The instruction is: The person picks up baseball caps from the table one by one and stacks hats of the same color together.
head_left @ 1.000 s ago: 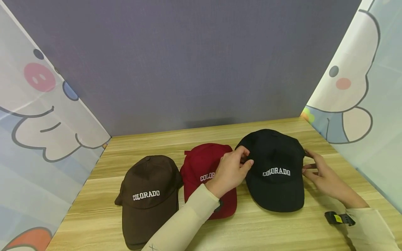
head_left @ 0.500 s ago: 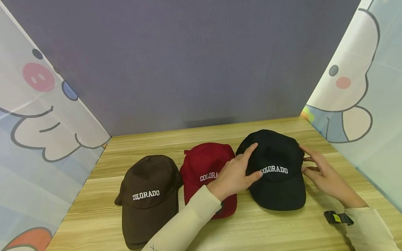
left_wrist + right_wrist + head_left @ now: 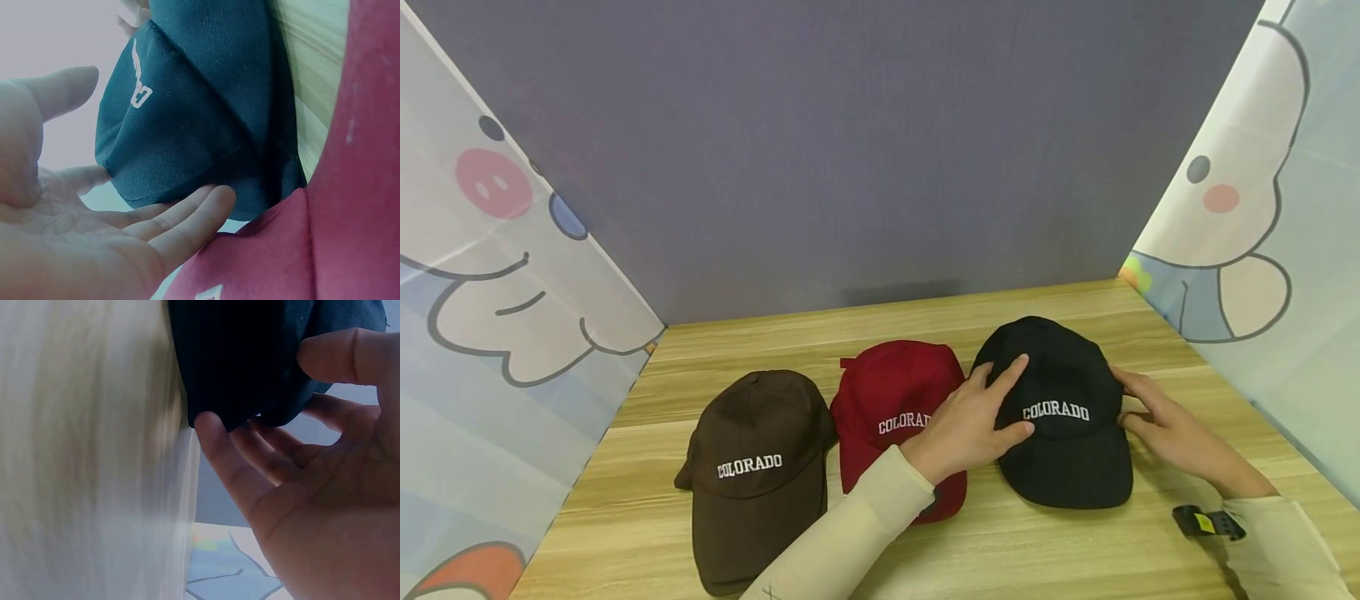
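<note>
We find the black cap (image 3: 1063, 412) lying crown up on the table (image 3: 1045, 550), at the right end of a row of three, brim toward the near edge. It sits between the two hands. The left hand (image 3: 973, 421) rests on its left flank with fingers straight and spread, the forefinger reaching up the crown and the thumb lying near the white lettering; nothing is gripped. The wrist view confirms flat fingers against the cap's lower edge (image 3: 187, 144). The right hand (image 3: 1165, 425) lies against the cap's right side, fingers loosely extended, fingertips touching the fabric edge (image 3: 250, 369) without closing round it. The left forearm crosses over the brim of the red cap (image 3: 891, 400), which lies just beside the black one. The brown cap (image 3: 756, 467) lies further left, apart from both hands.
</note>
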The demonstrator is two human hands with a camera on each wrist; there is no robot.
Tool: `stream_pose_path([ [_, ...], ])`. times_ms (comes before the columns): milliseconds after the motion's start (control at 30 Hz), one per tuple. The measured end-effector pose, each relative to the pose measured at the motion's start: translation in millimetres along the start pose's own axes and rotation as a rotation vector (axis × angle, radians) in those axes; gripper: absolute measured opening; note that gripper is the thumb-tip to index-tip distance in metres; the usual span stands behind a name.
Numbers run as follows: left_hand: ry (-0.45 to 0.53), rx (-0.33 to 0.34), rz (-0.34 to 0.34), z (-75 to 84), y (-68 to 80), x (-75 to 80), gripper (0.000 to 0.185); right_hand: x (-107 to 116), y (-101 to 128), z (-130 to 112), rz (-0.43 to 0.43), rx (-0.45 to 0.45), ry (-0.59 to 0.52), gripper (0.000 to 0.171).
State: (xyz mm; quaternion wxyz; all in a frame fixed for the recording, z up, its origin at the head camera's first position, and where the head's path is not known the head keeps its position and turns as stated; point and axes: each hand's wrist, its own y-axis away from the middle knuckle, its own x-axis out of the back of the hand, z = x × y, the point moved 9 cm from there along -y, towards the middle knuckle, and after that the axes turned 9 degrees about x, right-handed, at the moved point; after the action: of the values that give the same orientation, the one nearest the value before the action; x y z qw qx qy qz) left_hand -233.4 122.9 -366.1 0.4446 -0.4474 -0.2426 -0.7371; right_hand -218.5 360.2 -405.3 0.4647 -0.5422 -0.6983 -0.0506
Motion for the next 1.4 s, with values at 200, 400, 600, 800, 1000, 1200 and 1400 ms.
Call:
stream_pose_path([
  [200,-0.017,-0.022,-0.025,3.8,1.5,-6.1,0.077,-3,-1,-3,-0.019,0.023,-0.004,0.063],
  [400,-0.076,-0.047,-0.035,8.0,4.1,-11.9,0.076,-6,-1,-4,-0.045,0.015,-0.014,0.059],
  [600,-0.149,-0.08,-0.035,10.6,3.9,-12.7,0.075,-8,0,0,-0.088,-0.053,-0.014,0.057],
  [800,-0.174,-0.094,-0.089,11.4,4.5,-18.5,0.073,-11,-1,-2,-0.112,-0.058,-0.015,0.055],
  [1000,-0.216,-0.093,-0.122,10.5,5.7,-24.3,0.067,-13,-1,-3,-0.112,-0.042,-0.006,0.054],
  [1200,-0.209,-0.076,-0.14,8.6,5.3,-27.1,0.069,-13,0,-2,-0.12,-0.05,0.0,0.054],
  [1400,-0.189,-0.058,-0.142,7.3,6.6,-25.2,0.069,-13,0,-2,-0.12,-0.05,0.018,0.056],
])
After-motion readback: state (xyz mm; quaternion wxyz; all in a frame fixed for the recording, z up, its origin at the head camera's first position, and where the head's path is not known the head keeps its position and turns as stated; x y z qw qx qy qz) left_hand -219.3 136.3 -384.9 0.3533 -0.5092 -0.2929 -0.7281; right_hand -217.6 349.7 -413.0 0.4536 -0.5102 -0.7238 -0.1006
